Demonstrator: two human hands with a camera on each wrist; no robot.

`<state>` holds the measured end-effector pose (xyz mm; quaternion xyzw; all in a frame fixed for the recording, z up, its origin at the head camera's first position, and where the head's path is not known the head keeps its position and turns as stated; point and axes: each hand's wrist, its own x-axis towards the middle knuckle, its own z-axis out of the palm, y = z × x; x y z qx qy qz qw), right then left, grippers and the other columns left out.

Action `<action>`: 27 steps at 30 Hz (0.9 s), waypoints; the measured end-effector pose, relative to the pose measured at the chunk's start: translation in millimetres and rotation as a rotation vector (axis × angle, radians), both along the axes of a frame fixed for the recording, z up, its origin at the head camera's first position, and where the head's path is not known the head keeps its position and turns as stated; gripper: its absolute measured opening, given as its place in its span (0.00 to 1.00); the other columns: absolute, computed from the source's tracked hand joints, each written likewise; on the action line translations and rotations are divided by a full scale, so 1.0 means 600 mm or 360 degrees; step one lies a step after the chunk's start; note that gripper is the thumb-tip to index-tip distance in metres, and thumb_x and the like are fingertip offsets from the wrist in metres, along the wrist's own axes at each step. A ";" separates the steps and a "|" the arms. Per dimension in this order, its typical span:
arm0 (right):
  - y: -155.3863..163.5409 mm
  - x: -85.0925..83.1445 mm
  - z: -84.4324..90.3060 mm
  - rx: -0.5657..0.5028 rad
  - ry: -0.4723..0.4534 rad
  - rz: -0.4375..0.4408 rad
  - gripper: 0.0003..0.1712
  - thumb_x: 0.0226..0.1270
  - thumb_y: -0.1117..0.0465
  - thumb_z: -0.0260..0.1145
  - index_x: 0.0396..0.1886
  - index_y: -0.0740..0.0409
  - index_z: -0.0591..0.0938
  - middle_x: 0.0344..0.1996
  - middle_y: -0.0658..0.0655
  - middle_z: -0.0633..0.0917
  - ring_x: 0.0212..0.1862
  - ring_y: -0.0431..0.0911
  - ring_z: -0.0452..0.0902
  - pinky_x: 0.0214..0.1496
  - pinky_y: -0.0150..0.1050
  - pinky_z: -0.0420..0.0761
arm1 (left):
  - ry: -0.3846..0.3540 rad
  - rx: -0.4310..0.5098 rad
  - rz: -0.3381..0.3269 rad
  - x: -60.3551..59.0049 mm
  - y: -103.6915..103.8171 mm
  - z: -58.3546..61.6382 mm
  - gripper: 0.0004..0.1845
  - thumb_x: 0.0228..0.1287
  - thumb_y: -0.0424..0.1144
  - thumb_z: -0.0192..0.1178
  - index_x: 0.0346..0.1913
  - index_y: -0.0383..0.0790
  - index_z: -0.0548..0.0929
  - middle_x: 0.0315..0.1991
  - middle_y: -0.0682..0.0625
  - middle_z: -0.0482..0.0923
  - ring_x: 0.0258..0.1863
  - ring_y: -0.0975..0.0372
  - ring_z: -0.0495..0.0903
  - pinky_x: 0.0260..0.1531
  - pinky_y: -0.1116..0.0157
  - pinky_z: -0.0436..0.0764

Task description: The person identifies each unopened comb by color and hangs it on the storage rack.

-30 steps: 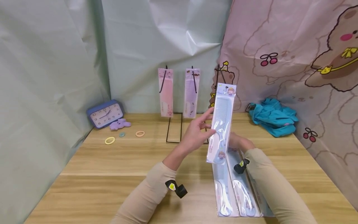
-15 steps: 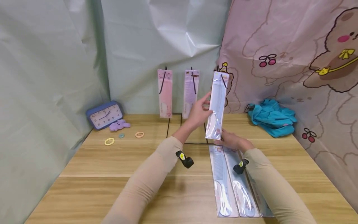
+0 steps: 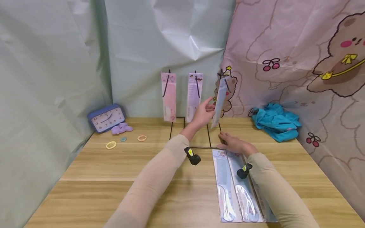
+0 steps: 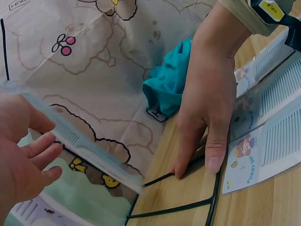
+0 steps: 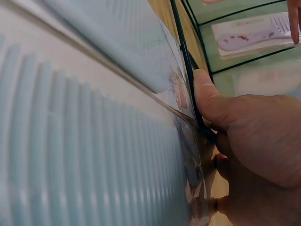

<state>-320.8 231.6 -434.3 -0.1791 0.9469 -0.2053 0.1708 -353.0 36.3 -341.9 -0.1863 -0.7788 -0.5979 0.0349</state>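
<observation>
**At the rack: blue comb pack up on the third hook**

Over the back of the table (image 3: 114, 164), the left hand (image 3: 201, 114) is raised to the wire rack (image 3: 199, 139), fingers lightly curled on the edge of a blue comb pack (image 3: 220, 101), thumb on the near side. That pack hangs turned edge-on at the rack's right-hand hook, just beside the purple pack (image 3: 194, 97), with the pink pack (image 3: 169, 96) further left. From the left wrist view, the fingers (image 4: 40, 150) lie along the pack's back, the comb's teeth showing against the bear cloth (image 4: 94, 56).

Down low, the right hand (image 3: 233, 144) is on the tabletop, fingers flat and pointing at the rack's base wire; the right wrist view shows the thumb (image 5: 211, 101) pressed against that black wire. Its palm lies over the top of the spare packs (image 3: 236, 190), which lie side by side toward the near edge.

Off left: a clock (image 3: 106, 118), a purple clip (image 3: 121, 128), hair rings (image 3: 111, 145). Off right, a teal garment (image 3: 275, 121)
</observation>
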 end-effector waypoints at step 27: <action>0.000 -0.001 -0.005 0.0023 -0.0005 -0.0006 0.44 0.77 0.42 0.55 0.80 0.60 0.51 0.79 0.67 0.45 0.77 0.67 0.40 0.73 0.70 0.42 | -0.0027 -0.0727 0.0035 0.148 -0.013 -0.117 0.40 0.61 0.54 0.69 0.69 0.35 0.67 0.58 0.40 0.71 0.51 0.53 0.76 0.47 0.59 0.81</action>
